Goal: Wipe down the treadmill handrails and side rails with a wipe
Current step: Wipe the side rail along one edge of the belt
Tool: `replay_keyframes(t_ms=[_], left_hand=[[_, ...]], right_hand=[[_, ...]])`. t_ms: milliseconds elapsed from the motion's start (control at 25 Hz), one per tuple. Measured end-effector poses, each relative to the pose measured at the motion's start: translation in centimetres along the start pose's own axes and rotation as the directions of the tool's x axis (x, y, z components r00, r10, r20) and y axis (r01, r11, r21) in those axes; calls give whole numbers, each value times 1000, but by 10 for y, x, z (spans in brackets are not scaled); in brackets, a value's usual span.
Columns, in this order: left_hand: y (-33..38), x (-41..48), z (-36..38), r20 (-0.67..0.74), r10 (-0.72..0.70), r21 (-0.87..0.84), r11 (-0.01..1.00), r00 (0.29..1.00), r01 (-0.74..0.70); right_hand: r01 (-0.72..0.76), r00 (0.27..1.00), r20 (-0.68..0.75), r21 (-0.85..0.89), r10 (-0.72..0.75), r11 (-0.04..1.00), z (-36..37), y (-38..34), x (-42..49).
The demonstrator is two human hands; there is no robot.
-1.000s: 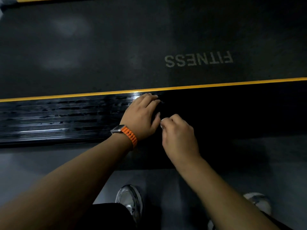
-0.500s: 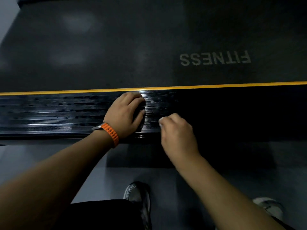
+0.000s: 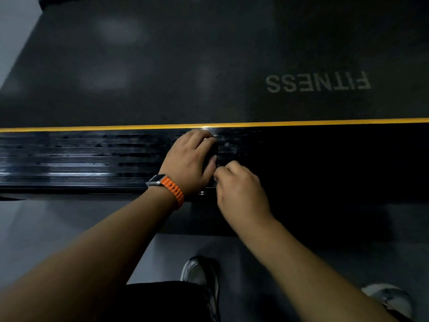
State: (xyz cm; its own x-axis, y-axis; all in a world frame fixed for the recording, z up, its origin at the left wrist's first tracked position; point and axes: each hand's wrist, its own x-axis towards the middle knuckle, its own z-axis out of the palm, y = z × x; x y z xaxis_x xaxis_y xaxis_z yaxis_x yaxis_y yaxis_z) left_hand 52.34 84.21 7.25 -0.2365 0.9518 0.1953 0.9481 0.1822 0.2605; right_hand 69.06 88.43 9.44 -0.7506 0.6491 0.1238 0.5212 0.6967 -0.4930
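The treadmill's black ribbed side rail (image 3: 92, 159) runs across the view below a yellow stripe (image 3: 301, 123). My left hand (image 3: 189, 162), with an orange watch strap on the wrist, lies on the rail, its fingers curled over a dark wipe (image 3: 210, 155) that barely shows in the dim light. Just to its right is my right hand (image 3: 239, 189), with curled fingers. Its fingertips meet beside my left thumb and seem to pinch the wipe's near edge. Shiny wet streaks cover the rail to the left of my hands.
The dark running belt (image 3: 185, 66) printed FITNESS (image 3: 318, 82) lies beyond the stripe. Grey floor (image 3: 58, 228) is on the near side of the rail. My two shoes (image 3: 199, 275) (image 3: 390, 298) stand on it below my arms.
Both hands have slid left along the rail, away from the FITNESS print. The right hand has closed up against my left thumb.
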Motion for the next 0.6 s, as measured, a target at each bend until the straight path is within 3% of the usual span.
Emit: replay_keyframes(t_ms=[80, 280, 360, 520, 600], left_hand=[[1, 0, 0, 8, -4, 2, 1000, 1000, 4], [1, 0, -2, 17, -19, 8, 1000, 1000, 19], [1, 0, -1, 18, -21, 3, 1000, 1000, 21], [0, 0, 0, 9, -11, -1, 1000, 1000, 11], [0, 0, 0, 8, -13, -3, 1000, 1000, 13]], right_hand=[[-15, 1000, -3, 37, 15, 999, -11, 19, -3], [-268, 947, -175, 31, 269, 963, -61, 85, -11], [-224, 959, -173, 17, 223, 975, -46, 69, 4], [-56, 998, 22, -10, 56, 998, -8, 14, 22], [-79, 997, 9, -4, 79, 997, -19, 30, 22]])
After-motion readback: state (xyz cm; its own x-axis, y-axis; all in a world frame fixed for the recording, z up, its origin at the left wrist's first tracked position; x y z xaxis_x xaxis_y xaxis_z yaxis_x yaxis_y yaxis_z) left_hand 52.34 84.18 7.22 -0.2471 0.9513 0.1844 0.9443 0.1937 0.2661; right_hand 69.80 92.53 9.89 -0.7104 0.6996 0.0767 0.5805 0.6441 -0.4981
